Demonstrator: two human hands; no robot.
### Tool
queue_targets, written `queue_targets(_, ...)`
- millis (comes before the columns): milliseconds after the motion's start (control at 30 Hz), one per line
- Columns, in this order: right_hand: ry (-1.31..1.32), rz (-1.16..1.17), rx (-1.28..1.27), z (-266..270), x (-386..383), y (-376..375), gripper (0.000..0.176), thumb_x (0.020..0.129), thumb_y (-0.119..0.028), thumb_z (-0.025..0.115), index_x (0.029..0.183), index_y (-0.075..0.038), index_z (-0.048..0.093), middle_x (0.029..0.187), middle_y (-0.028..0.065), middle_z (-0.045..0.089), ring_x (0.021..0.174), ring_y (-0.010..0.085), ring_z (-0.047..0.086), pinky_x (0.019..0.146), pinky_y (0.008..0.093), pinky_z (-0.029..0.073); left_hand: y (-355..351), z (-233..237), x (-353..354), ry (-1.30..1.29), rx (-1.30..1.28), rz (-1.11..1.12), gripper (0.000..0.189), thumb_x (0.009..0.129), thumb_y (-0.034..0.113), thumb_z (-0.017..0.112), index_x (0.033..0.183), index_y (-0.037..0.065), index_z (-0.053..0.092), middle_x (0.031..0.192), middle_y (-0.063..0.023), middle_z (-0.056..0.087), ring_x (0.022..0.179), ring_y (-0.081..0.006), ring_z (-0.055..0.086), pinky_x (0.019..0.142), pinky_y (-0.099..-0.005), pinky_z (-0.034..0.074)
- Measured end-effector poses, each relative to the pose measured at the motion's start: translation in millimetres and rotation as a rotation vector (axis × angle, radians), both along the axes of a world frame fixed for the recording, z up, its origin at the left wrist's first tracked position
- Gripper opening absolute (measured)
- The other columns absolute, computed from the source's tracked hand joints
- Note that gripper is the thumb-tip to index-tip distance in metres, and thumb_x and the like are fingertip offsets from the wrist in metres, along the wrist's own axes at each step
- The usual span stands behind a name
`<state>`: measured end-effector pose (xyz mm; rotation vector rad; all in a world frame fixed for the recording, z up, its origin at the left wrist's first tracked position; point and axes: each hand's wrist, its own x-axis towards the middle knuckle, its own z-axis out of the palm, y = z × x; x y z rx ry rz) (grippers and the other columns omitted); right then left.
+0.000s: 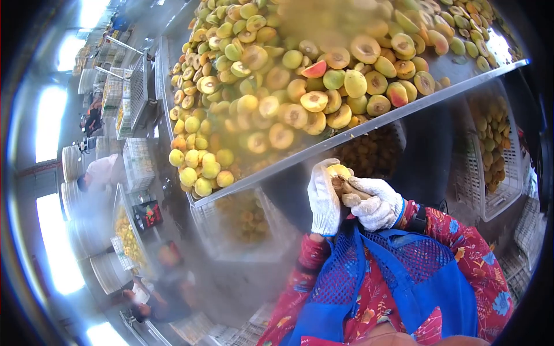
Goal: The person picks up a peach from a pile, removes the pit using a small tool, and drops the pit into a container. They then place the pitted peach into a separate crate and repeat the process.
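Both my hands wear white knit gloves with brown-stained fingertips, held together just below the table's metal edge. My left hand (325,199) is closed around a yellow peach (339,170), whose pale upper side shows above the fingers. My right hand (376,203) is closed too, its thumb and fingers pressed against the near side of the same peach. Gloved fingers hide most of the fruit, and I cannot make out whether a tool is between them. Beyond the hands, many peaches (355,83), most of them halved with pits or hollows showing, lie heaped on the metal table (277,168).
Under the table edge stand a crate (202,222) of fruit at left, another pile of fruit (369,151) behind my hands, and a white crate (502,199) at right. Farther left are people (104,171), stacked crates (138,164) and another fruit table (124,228). Parts of the view are blurred.
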<state>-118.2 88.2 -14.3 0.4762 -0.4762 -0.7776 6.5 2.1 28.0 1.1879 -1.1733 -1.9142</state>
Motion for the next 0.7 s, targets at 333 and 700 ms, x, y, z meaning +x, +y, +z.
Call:
queue_targets(333,0.552,-0.093,-0.011,15,-37,-4,0.046,0.106,-0.051,0.046,0.093,-0.007,0.055,0.058,0.0005,0.045,0.035,0.0109,0.040,0.032,0.0276,0.035,-50,-13,136,-0.702,-0.161,0.331,0.044,0.106,0.044,0.042,0.120,0.005,0.057,0.105,-0.0191,0.062,0.081,-0.0307,0.058,0.069,-0.0386,0.048)
queue_targets(700,2.182,-0.077,0.126,32,-42,-7,0.039,0.107,-0.041,0.048,0.095,-0.004,0.058,0.057,0.0011,0.051,0.040,0.0115,0.048,0.038,0.0293,0.040,-139,-15,25,-1.397,-0.923,-0.186,0.049,0.090,0.040,0.069,0.121,0.002,0.062,0.126,-0.0256,0.058,0.117,-0.0445,0.054,0.100,-0.0514,0.045)
